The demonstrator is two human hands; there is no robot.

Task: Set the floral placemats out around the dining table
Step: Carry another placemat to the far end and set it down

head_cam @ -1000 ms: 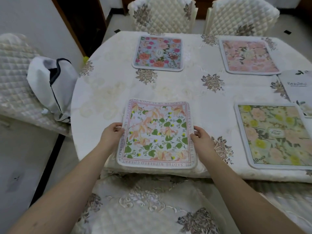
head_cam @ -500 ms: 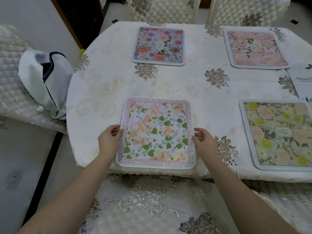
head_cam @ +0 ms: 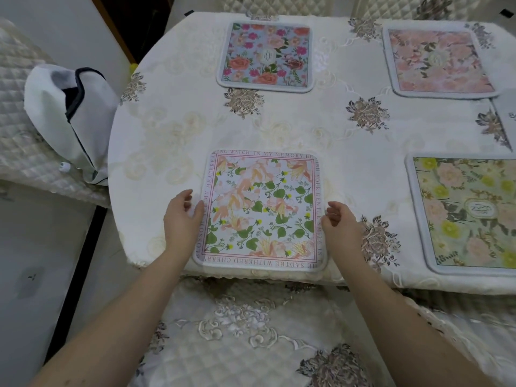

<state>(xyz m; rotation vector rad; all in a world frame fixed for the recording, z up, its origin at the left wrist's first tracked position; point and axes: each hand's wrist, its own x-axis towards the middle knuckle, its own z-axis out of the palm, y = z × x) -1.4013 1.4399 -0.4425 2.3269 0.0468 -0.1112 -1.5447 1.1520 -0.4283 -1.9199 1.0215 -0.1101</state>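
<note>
head view: a rounded worktop (head_cam: 307, 129) covered in a cream embroidered cloth carries four floral placemats. the nearest placemat (head_cam: 261, 209), white with peach lilies, green leaves and a pink lettered border, lies flat at the near edge of the worktop, its front edge almost level with the cloth's edge. the left hand (head_cam: 181, 219) rests at the mat's left side, thumb lying over the border and the other fingers loosely curled, not pinching anything that shows. the right hand (head_cam: 339, 226) sits at the mat's right side, fingers bent inward with the tips touching or just beside the border; whether they grip the edge cannot be told. both forearms reach in from the bottom of the frame.

a blue placemat (head_cam: 266, 55) with pink and orange roses lies at the far edge, in line with the near one. a pink placemat (head_cam: 438, 61) lies toward the far right corner. a green and yellow placemat (head_cam: 469, 215) lies at the near edge on the right, cut off by the frame, well apart from the right hand. a grey printed sheet (head_cam: 506, 118) shows at the right edge between the pink and green mats.

a white cloth bag (head_cam: 72, 118) with dark trim rests on a quilted chair (head_cam: 16, 141) beside the worktop's left edge. another quilted seat (head_cam: 240, 339) stands below the near edge, between the arms.
</note>
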